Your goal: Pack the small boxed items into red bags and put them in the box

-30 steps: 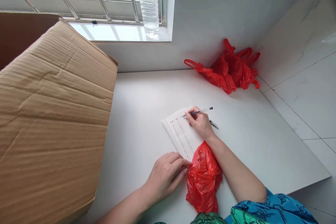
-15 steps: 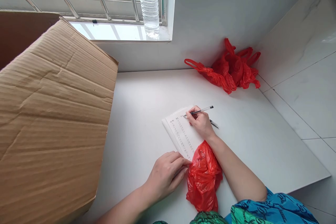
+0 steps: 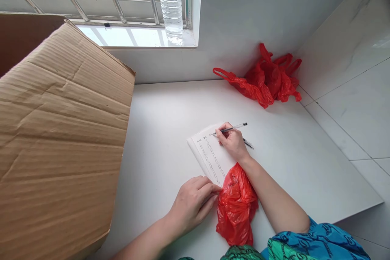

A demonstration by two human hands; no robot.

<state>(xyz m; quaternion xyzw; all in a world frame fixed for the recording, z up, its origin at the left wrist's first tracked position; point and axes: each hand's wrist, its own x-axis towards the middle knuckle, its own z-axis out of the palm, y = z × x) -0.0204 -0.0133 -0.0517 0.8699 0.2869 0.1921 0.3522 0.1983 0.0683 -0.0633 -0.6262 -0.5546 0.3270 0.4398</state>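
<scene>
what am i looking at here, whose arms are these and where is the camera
These are a person's own bare arms, seen from a camera worn on their head, looking forward and down. The right hand holds a pen at a sheet of paper with small lines of text, and the left hand touches the paper's lower corner. A red plastic bag lies beside the right arm, and another red bag sits in the far corner. A cardboard box is at the left of the white surface, and a water bottle stands on the window sill.
</scene>
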